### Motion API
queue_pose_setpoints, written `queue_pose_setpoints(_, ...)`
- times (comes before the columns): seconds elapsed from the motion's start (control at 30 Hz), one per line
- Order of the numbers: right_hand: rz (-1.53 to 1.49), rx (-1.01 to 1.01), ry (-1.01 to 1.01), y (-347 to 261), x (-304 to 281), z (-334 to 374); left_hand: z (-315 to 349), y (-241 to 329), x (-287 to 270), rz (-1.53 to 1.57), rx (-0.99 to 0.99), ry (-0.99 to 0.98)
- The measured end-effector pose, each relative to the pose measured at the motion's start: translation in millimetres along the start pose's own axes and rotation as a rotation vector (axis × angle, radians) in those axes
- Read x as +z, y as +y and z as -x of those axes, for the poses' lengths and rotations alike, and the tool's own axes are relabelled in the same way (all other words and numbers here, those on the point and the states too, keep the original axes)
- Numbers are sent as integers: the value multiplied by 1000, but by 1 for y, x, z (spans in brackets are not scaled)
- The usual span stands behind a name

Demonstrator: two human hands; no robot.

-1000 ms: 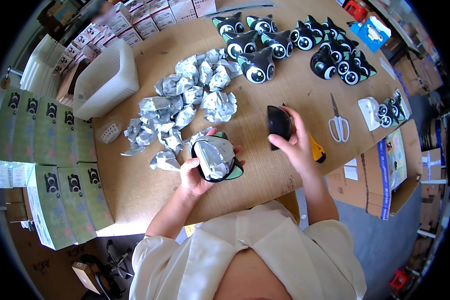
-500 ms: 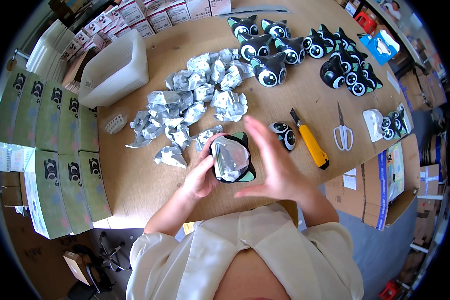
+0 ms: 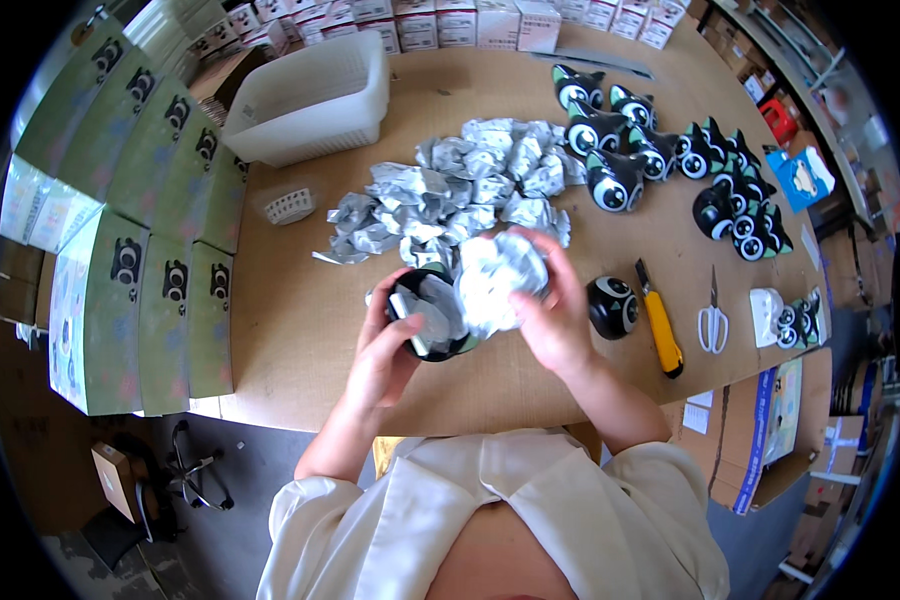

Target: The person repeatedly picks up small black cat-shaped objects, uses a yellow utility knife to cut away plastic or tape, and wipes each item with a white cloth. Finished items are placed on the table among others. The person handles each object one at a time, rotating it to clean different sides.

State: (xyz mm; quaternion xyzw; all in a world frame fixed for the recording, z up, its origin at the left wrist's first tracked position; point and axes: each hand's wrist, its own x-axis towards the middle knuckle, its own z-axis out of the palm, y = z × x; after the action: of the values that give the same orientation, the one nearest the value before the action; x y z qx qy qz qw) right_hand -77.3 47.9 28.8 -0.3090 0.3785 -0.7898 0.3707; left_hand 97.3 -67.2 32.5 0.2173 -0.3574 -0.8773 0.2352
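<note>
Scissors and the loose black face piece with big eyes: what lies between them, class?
In the head view, the yellow utility knife lies between the scissors and the face piece.

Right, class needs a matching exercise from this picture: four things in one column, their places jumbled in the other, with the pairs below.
Things
1. hollow black rounded shell
2. crumpled silver paper wad
3. yellow-handled utility knife
4. milky-white rectangular plastic bin

Places
A. on the tan tabletop, between a round black piece with white-ringed eyes and white-handled metal scissors
B. in the right hand
C. toward the table's far left, near stacked green boxes
D. in the left hand

Pairs: 1-D, 2-B, 3-A, 4-C
</note>
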Motion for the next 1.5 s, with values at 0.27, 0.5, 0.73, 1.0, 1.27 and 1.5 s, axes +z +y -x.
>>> queue_pose_setpoints(0.27, 1654, -482, -247, 17, 7, -78, 5, 65, -63, -418, 678, 269)
queue_pose_setpoints(0.5, 1163, -585, -477, 34, 86, -69, 19, 67, -76, -126, 374, 32)
queue_pose_setpoints(0.73, 1255, -495, -395, 61, 105, -60, 14, 47, -75, -405, 604, 151)
queue_pose_setpoints(1.0, 1160, -633, -135, 38, 90, -74, 13, 52, -94, 345, 167, 300)
queue_pose_setpoints(1.27, 1118, -342, 56, 9, 21, -45, 15, 51, -95, 452, 295, 274)
queue_pose_setpoints(1.5, 1279, 146, -268, -47, -28, 33, 3, 41, -103, 398, 286, 362)
